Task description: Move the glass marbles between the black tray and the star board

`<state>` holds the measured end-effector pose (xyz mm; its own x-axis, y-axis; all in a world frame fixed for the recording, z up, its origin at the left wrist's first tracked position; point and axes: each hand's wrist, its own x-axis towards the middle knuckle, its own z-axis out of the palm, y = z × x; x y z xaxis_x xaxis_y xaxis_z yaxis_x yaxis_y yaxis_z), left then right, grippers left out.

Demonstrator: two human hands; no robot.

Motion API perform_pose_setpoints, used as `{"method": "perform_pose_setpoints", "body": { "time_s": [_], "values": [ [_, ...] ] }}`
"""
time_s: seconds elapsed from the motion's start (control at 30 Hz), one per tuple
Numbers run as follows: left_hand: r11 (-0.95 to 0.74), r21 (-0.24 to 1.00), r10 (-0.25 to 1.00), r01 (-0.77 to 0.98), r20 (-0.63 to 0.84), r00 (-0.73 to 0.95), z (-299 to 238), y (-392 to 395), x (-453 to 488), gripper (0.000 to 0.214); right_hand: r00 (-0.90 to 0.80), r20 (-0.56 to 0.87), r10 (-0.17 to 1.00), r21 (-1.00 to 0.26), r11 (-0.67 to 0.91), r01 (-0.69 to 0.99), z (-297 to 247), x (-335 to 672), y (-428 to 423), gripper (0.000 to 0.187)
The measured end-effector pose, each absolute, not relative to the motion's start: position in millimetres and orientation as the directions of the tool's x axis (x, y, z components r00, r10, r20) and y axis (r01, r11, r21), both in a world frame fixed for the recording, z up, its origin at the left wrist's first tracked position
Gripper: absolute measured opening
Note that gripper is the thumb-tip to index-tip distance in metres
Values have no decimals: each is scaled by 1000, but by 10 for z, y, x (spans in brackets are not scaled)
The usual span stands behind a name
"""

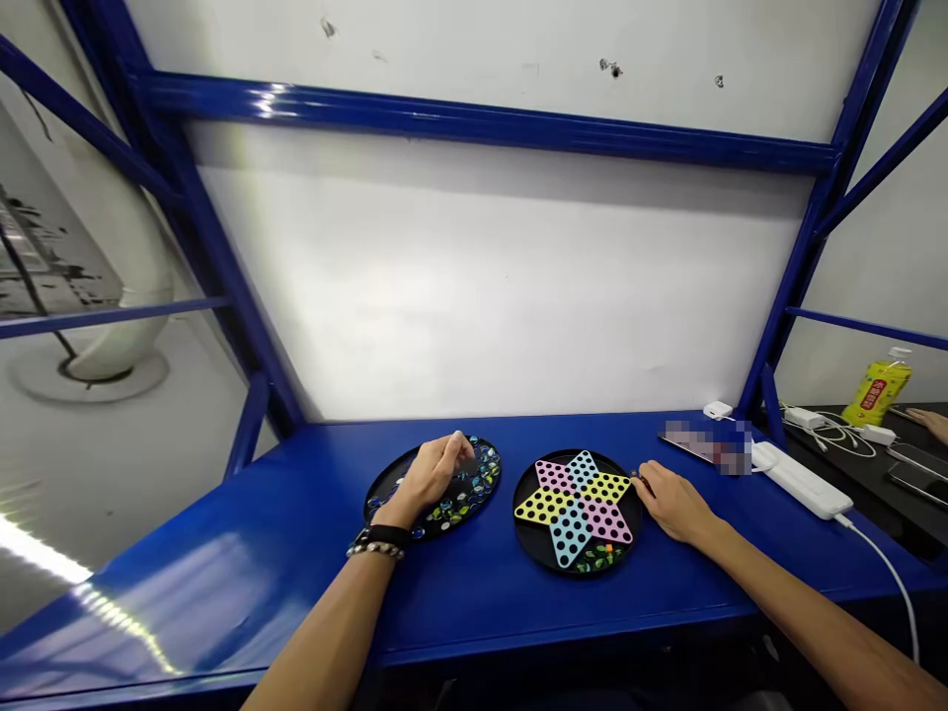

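Observation:
A round black tray (385,484) on the left carries many glass marbles (485,466), mostly along its right and near sides. Over this tray is my left hand (436,472), its fingers curled together; whatever is between them is hidden. To the right lies a round Chinese checkers board (576,499) with a pink, yellow and blue star full of dark holes. Several green marbles (592,563) and a small orange piece (609,549) lie at its near edge. My right hand (672,502) is closed at the board's right rim, beside a yellow point; its fingertips hide what they hold.
Both round pieces stand on a blue table (444,617) with blue frame bars and a white panel behind. At the right are a phone (688,444), a white power strip (800,479) with its cable, and a white charger (717,410). Farther right, a yellow bottle (878,390) stands near another person's hand (929,423).

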<state>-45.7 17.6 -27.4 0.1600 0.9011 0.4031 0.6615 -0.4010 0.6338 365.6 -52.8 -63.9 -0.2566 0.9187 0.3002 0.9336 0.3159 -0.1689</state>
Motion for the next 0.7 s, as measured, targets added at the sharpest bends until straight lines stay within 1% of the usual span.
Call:
{"method": "perform_pose_setpoints", "body": {
  "time_s": [0.13,0.27,0.37,0.43,0.5,0.57,0.6,0.63,0.7],
  "values": [
    [-406,631,899,661,407,164,-272,189,-427,64,-265,260,929,-146,309,940,-591,3653,-521,28],
    [-417,629,891,656,424,160,-289,172,-480,63,-316,239,918,-113,349,930,-562,3669,-494,28],
    [-414,621,889,665,433,149,-241,123,-493,64,-344,218,913,-49,363,931,-565,3683,-446,27],
    [-436,573,875,694,451,178,-129,99,-307,62,-365,172,915,1,370,929,-567,3687,-409,24],
    [-508,467,838,723,462,290,28,118,134,56,-370,135,919,28,370,929,-564,3688,-384,23],
    [-630,354,771,691,389,504,164,190,791,49,-353,134,926,22,353,935,-556,3686,-378,26],
    [-661,313,750,682,299,589,200,242,1152,46,-336,139,932,13,337,941,-552,3684,-380,27],
    [-639,274,768,718,177,616,205,299,1499,42,-317,143,937,3,320,947,-548,3679,-385,29],
    [-598,248,797,762,88,597,128,408,2061,45,-289,136,948,-10,293,956,-543,3664,-396,34]
  ]
}}
